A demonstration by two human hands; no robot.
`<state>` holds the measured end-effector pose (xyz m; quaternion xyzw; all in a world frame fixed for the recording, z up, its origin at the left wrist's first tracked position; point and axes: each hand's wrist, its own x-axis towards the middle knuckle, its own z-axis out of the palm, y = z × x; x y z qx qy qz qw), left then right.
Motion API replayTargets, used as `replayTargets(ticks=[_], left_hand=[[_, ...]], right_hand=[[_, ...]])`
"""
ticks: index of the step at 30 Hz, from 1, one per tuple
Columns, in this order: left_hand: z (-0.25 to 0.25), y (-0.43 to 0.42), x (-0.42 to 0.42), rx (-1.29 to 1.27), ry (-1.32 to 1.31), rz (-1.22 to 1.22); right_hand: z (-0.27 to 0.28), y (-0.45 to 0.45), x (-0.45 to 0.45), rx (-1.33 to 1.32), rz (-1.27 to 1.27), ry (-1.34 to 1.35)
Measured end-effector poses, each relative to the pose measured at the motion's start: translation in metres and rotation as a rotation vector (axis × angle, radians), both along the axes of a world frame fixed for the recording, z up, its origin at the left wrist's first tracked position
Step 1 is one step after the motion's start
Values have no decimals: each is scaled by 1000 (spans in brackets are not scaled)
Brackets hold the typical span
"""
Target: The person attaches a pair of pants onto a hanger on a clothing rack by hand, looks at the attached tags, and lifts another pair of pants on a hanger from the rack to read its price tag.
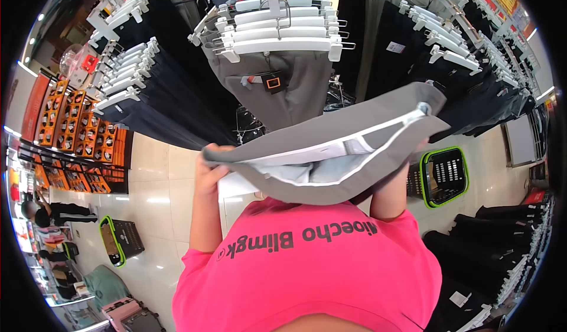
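Note:
A pair of grey trousers (pixel 331 125) is stretched sideways in front of my chest, its waistband gaping and the pale lining showing inside. My left hand (pixel 212 171) grips the left end of the waistband, fingers wrapped round the edge. At the right end, my right hand (pixel 422 145) holds the cloth from behind; the fabric hides most of its fingers. Just beyond the trousers, similar grey trousers (pixel 295 90) with a dark tag hang from white clip hangers (pixel 277 45) on a metal rail hook.
Racks of dark trousers (pixel 177 101) hang at left and right. A black-and-green shopping basket (pixel 446 175) stands on the right, another basket (pixel 121 240) on the left floor. Orange display shelves (pixel 77 128) and a person in black (pixel 56 212) are farther left.

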<state>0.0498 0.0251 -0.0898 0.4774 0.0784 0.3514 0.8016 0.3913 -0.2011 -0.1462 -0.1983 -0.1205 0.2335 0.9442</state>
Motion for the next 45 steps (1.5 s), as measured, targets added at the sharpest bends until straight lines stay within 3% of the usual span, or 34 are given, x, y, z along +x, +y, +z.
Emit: replayTargets(ticks=[1,3,7,9,11,16,18,19,26,32,39,41,45], left_hand=[[17,-4,-9,8,39,69],[30,-5,-25,68,21,159],[59,-24,-28,293,-160,310],[69,-12,-30,369,-305,15],[79,-7,-28,382,-413,-113],[92,5,-26,566,-482,-290],[91,-3,-27,513,-478,-202],[92,-7,-27,462,-478,-107],[91,-2,-26,436,-458,-81],[94,11,-27,490,-505,-274],[103,11,-20,467,-502,-415],[106,12,-16,467,-494,-427],[115,15,-5,483,-486,-658]], right_hand=[[-21,1,13,16,97,-164],[15,23,-13,123,262,-109],[4,38,-28,46,398,-75],[0,43,-35,5,476,-91],[9,46,-42,28,600,-104],[7,53,-51,-344,664,-301],[19,53,-60,-568,638,-401],[13,54,-63,-565,634,-393],[0,53,-77,-421,580,-549],[0,62,-74,-404,780,-700],[0,100,-86,-365,906,-701],[-1,114,-90,-373,1041,-682],[-5,142,-103,-403,1196,-726]])
